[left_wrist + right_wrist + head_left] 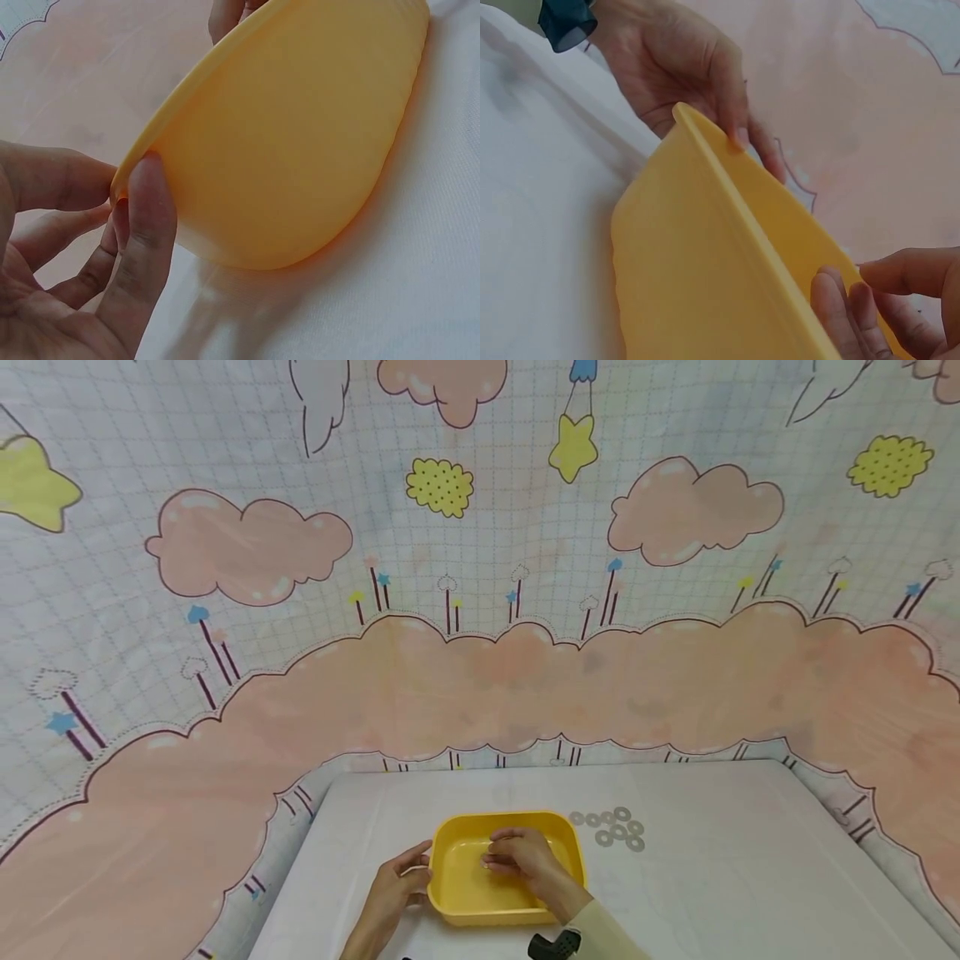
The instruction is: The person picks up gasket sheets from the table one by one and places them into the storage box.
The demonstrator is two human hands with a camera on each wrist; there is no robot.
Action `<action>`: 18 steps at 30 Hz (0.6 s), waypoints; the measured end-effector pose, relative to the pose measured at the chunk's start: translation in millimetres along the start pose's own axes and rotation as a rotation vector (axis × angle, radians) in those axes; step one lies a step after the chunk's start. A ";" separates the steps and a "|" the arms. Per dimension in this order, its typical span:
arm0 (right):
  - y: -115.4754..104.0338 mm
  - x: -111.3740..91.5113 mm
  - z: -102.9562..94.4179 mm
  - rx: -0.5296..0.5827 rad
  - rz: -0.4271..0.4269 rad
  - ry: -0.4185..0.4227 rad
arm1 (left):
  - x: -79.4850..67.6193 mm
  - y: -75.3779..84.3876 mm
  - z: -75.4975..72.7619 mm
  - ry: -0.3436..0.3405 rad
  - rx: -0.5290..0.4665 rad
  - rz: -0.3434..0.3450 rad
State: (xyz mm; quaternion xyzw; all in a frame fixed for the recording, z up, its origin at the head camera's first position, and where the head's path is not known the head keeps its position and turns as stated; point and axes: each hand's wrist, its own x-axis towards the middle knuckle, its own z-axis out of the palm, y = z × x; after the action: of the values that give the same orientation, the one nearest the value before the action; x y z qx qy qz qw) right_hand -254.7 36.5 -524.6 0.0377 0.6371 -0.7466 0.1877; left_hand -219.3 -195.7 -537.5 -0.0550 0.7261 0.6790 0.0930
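Observation:
A yellow rectangular tray (487, 917) with rounded corners and raised walls sits on the white-covered table. My left hand (392, 887) is at its left side; in the left wrist view the thumb (150, 217) lies against the outer wall while the fingers meet the rim, pinching it. Over the tray's inside hovers my right hand (525, 858). Its fingers (911, 271) are loosely bent, with the tips apart in the right wrist view, and I see nothing between them. Part of the tray floor is hidden beneath that hand.
Several flat greyish rings (618, 832) lie in a cluster on the table, just right of the tray. The white table (720, 860) stretches further right. Behind it hangs a cloth (480, 693) printed with clouds and stars. A dark band (555, 945) is on the right wrist.

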 end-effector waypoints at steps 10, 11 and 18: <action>-12.1 -17.9 -16.3 -0.005 -0.083 -0.034 | 4.1 -4.9 -1.7 -0.002 -0.008 -0.005; -13.6 -19.6 -17.8 -0.004 -0.091 -0.039 | 4.2 -5.2 -1.9 -0.004 -0.008 -0.006; -23.7 -30.7 -30.0 -0.051 -0.147 -0.052 | 0.3 -2.6 -1.5 -0.004 -0.013 0.000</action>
State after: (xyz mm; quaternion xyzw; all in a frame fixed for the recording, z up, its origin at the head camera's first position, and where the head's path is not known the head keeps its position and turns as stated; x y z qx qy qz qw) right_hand -239.6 75.4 -498.8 -0.0332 0.6518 -0.7427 0.1498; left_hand -219.2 -197.3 -540.0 -0.0543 0.7216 0.6837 0.0941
